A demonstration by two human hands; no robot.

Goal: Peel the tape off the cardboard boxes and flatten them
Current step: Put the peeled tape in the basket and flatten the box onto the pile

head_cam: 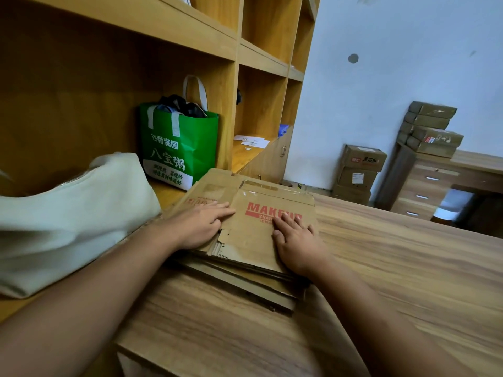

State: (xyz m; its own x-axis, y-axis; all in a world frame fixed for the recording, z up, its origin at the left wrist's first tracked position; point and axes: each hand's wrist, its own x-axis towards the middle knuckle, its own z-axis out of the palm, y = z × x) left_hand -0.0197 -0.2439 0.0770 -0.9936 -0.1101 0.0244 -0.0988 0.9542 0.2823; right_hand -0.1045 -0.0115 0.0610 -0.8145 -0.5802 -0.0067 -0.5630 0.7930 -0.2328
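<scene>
A flattened brown cardboard box (pixel 253 235) with red print lies on top of a stack of flattened cardboard (pixel 245 284) on the wooden table (pixel 381 268). My left hand (pixel 198 224) lies flat on the box's left part, fingers straight and pointing right. My right hand (pixel 296 243) presses flat on the right part, over the red lettering. A strip of clear tape (pixel 269 186) shows along the box's far edge.
A pale cloth bag (pixel 70 219) lies left of the stack, a green shopping bag (pixel 179 148) behind it in the wooden shelf unit (pixel 163 50). Taped cardboard boxes (pixel 359 170) stand by the wall; more parcels (pixel 430 129) sit on a drawer desk at the right.
</scene>
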